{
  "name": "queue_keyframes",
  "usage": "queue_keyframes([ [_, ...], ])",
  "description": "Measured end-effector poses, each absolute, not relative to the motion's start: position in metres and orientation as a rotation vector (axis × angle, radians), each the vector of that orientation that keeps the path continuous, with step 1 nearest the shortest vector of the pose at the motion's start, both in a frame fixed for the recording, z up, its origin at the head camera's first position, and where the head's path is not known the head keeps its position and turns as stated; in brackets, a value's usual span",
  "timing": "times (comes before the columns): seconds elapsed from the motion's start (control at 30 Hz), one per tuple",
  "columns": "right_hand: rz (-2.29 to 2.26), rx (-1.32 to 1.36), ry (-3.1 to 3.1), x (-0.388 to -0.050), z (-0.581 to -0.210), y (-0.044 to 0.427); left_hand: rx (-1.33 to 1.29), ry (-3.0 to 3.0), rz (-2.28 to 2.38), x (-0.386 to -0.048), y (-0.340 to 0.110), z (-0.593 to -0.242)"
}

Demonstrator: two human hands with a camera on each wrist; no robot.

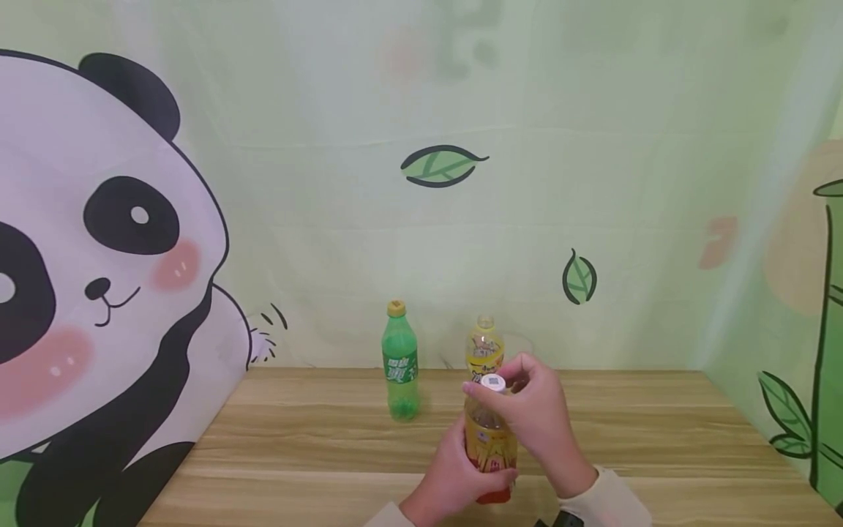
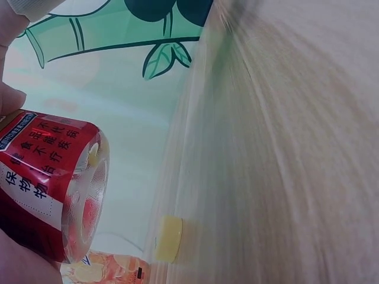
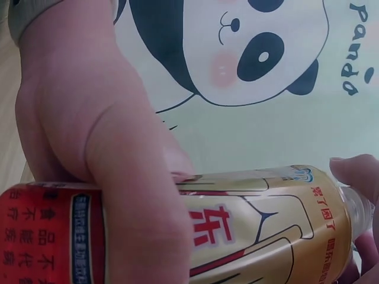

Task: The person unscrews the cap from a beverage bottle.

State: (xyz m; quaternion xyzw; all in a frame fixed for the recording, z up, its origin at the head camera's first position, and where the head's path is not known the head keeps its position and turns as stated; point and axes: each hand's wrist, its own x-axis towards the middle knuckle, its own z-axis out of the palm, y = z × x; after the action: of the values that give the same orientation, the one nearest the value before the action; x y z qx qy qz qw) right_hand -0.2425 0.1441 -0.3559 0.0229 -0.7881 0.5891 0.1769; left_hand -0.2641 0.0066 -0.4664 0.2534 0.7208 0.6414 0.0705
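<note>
A drink bottle (image 1: 490, 448) with a gold-and-red label is held up over the table, roughly upright. My left hand (image 1: 456, 472) grips its body, with the thumb across the front of the label. My right hand (image 1: 543, 413) pinches the white cap (image 1: 493, 382) at the top between thumb and fingers. In the left wrist view the base of the bottle (image 2: 35, 177) hangs apart from the tabletop. The right wrist view has the left hand (image 3: 136, 148) wrapped round the label and the right fingers at the neck; the cap is hidden there.
A green bottle (image 1: 400, 366) with a yellow cap stands to the left. Behind the held bottle stands a capless clear bottle (image 1: 485, 344) with a yellow label. A loose yellow cap (image 2: 169, 239) lies on the wooden table (image 1: 296, 439). A panda-printed cloth (image 1: 329, 219) hangs behind.
</note>
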Motion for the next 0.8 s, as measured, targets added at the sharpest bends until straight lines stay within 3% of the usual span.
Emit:
queue_keyframes([
  [0.8,1.757,0.213,-2.249,-0.247,-0.359,0.155,0.754,2.163,1.912,-0.264,0.004,-0.468],
])
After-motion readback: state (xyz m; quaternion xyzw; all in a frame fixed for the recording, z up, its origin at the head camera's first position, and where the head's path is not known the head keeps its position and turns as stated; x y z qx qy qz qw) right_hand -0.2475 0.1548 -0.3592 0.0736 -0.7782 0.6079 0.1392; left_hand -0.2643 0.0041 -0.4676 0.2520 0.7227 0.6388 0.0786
